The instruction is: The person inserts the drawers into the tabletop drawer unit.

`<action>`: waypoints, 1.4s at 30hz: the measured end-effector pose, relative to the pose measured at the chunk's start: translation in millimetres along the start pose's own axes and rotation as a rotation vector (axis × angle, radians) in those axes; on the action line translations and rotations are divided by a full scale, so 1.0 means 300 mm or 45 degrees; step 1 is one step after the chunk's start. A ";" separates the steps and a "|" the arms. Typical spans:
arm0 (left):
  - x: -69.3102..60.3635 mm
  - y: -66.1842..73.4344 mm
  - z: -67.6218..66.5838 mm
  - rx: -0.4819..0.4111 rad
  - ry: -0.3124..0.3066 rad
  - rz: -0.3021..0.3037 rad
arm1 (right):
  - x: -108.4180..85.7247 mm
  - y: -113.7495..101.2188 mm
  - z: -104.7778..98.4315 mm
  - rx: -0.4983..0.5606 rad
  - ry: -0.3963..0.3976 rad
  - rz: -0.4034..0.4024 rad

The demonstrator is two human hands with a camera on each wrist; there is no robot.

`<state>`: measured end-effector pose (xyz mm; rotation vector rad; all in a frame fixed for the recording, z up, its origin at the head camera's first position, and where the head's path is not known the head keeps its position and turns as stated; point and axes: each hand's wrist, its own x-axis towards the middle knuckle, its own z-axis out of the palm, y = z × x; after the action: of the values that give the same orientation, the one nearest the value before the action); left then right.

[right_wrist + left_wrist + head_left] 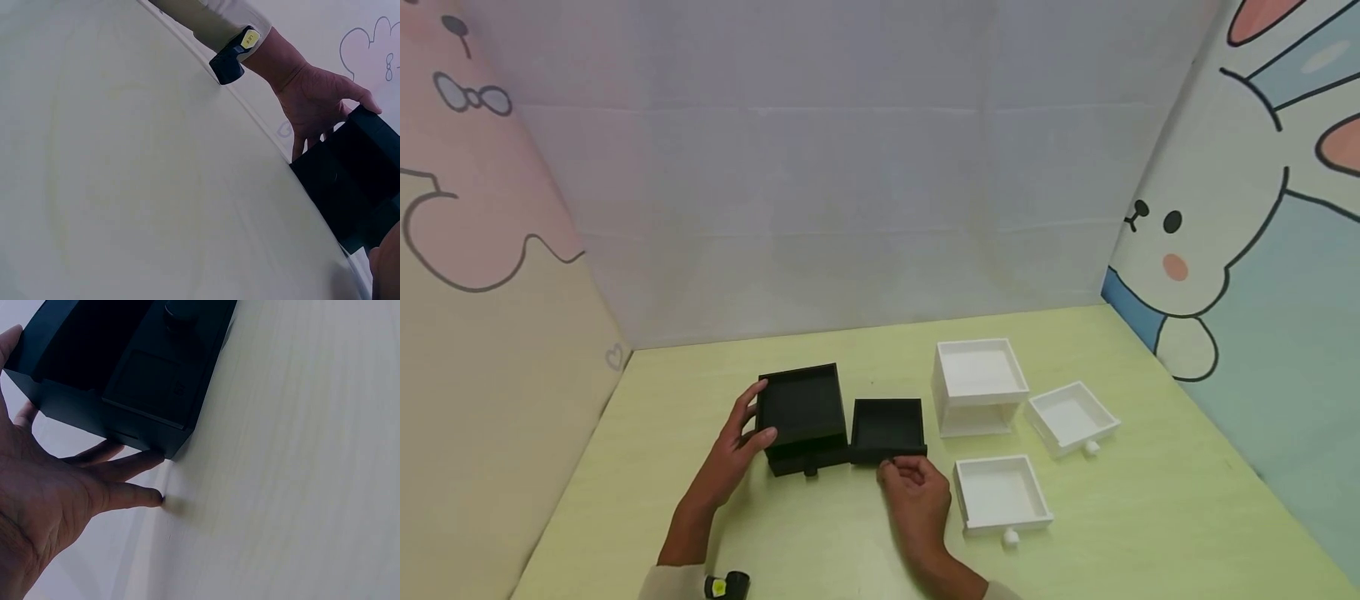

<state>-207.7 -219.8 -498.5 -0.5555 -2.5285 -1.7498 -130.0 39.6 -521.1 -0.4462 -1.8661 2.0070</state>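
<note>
A small black cabinet (801, 404) stands left of the middle of the table, one drawer with a knob in its lower slot and the upper slot hollow. My left hand (730, 462) holds it by its left side, thumb at the front edge and fingers spread along the side; the left wrist view shows this hand (56, 494) against the cabinet's wall (81, 406). Just right of the cabinet is a loose black drawer (887, 425), tray side up. My right hand (921, 504) pinches it at the front, where its knob is hidden by the fingers.
To the right stands a white cabinet (977, 375) with a hollow front. Two white drawers with knobs lie near it, one drawer (1071, 417) at its right and another drawer (1003, 496) in front. Walls with cartoon drawings border the table (1150, 517).
</note>
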 end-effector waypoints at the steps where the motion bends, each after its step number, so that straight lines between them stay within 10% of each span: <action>1: -0.001 0.001 0.000 -0.001 0.002 -0.002 | -0.002 0.001 0.000 0.004 -0.003 -0.002; 42: 0.000 -0.002 0.001 -0.018 -0.009 -0.010 | -0.110 -0.010 -0.071 -0.069 -0.079 0.060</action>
<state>-207.8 -219.6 -499.1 -0.5541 -2.5284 -1.7725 -90.9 43.1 -520.3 -0.4519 -1.9685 2.0265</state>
